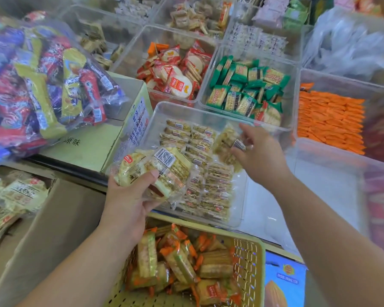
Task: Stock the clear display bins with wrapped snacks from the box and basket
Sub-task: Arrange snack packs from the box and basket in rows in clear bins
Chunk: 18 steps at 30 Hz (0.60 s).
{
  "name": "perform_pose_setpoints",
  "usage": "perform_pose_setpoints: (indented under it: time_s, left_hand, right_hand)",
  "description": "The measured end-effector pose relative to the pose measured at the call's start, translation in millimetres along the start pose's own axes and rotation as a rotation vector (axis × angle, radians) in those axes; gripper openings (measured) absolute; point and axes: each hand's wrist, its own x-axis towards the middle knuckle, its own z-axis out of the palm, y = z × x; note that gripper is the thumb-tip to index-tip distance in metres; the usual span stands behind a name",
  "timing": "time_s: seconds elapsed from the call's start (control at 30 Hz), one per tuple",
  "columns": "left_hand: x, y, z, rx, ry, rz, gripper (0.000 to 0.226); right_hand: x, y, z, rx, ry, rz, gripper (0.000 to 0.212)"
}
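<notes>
- Your left hand, lower centre of the frame, has fingers and thumb curled round a bundle of cracker packs.
- Your right hand pinches a single pack over the middle clear bin.
- I judge you about halfway: rows fill the bin's left part, while its right part is bare.
- Plenty is left: the basket at bottom centre holds many packs, and the box at lower left shows more.
- The box is cut off by the frame edge, the wrapper print is blurred, and the bundle's count is unclear.
</notes>
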Motion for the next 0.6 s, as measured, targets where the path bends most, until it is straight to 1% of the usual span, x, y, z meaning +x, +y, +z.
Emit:
perform_pose_setpoints:
  time_s: [0.07, 0.13, 0.17, 0.23, 0.33, 0.43, 0.47, 0.53, 0.6]
  left_hand:
    - [5, 0, -1, -0.010, -0.004, -0.027, 0.136]
    - [8, 1, -3, -0.033, -0.004, -0.044, 0.143]
    - [9, 0, -3, -0.037, -0.004, -0.044, 0.139]
    - [10, -2, -4, -0.041, -0.019, -0.040, 0.126]
    - [12, -5, -7, -0.050, -0.005, -0.052, 0.114]
    - [16, -7, -10, -0.058, -0.001, -0.047, 0.086]
    - [17, -7, -11, -0.058, -0.008, -0.046, 0.082]
    - [18, -8, -13, -0.050, -0.023, -0.038, 0.080]
    - [18, -8, -14, -0.050, -0.017, -0.040, 0.088]
  right_hand:
    - [19, 3, 6, -0.212, -0.066, -0.134, 0.038]
    - [33, 5, 13, -0.364, -0.176, -0.196, 0.025]
    - [38, 5, 17, -0.426, -0.243, -0.213, 0.026]
    - [45, 5, 25, -0.528, -0.338, -0.268, 0.034]
    - [56, 2, 34, -0.654, -0.388, -0.330, 0.038]
    - [65, -4, 35, -0.776, -0.455, -0.341, 0.033]
    - [69, -5, 34, -0.814, -0.453, -0.346, 0.034]
    - [76, -7, 28, -0.871, -0.423, -0.366, 0.032]
    - [81, -10, 23, -0.955, -0.405, -0.397, 0.025]
